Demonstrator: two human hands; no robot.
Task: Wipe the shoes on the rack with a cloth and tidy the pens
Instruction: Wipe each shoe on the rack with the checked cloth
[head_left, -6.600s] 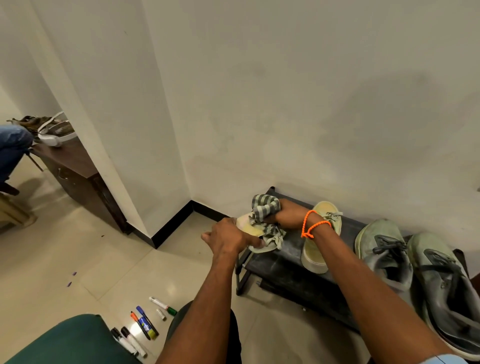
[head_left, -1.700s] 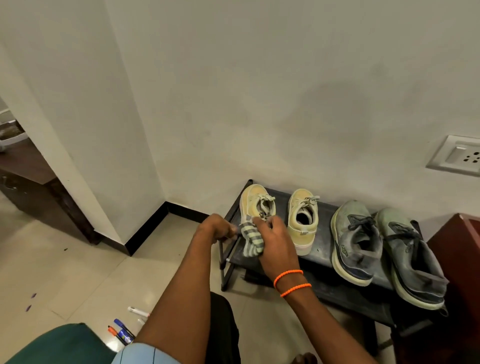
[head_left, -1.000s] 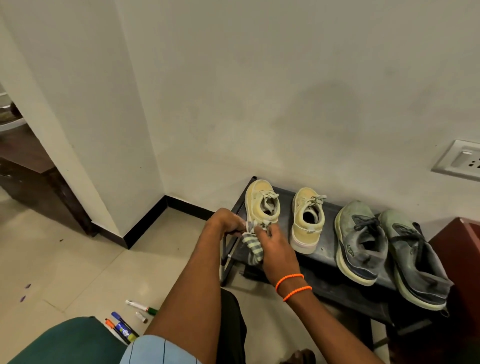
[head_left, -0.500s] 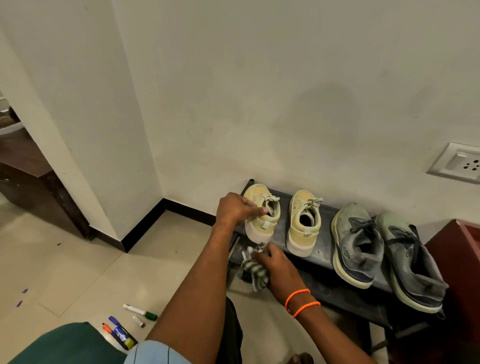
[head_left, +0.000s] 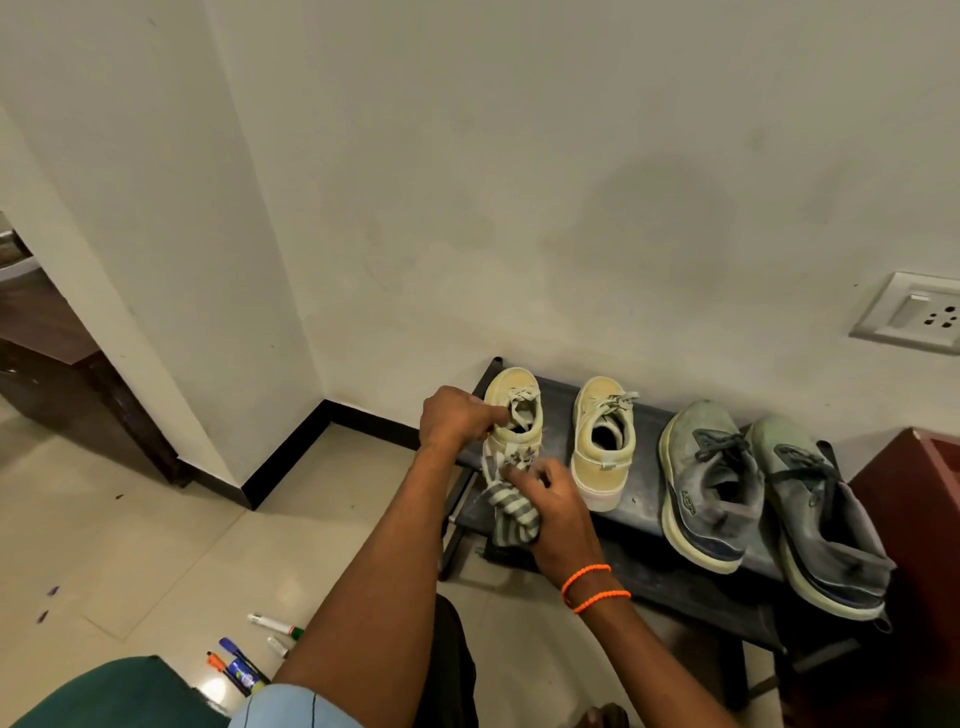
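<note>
The left hand gripped the collar of the pale yellow canvas sneaker at the left end of the black metal rack. The right hand clutched the striped grey-and-white cloth against its heel. Its mate and the grey running shoes remained, apparently unwiped; scattered marker pens lay untidied on the near-left floor.

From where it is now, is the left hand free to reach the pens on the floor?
Probably not yet. The left hand grips the yellow shoe while the right hand wipes with the cloth. The pens lie open on the floor, unobstructed, once the shoe is released.
</note>
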